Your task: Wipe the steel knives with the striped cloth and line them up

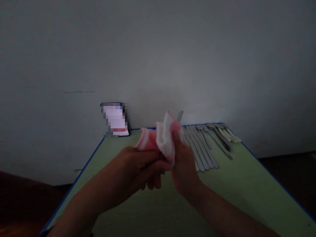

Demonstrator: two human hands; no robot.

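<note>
Head view: left hand (pixel 138 168), fingers pinching, and right hand (pixel 185 168), fingers wrapped, grip pink-and-white cloth (pixel 166 143) above tabletop (pixel 143 210), left of laid-out cutlery (pixel 203 153), metal piece (pixel 180 115) jutting beyond; likely a wiping step, next move calling for steady pressure through cloth.

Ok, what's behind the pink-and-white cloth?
The tip of a grey metal utensil shows past the cloth at upper right, with the blue table edge and wall beyond. Its lower part is covered by cloth and right hand.

Cloth (pixel 166 140) (pink-and-white) between both hands (pixel 140 166) (pixel 184 166)
</note>
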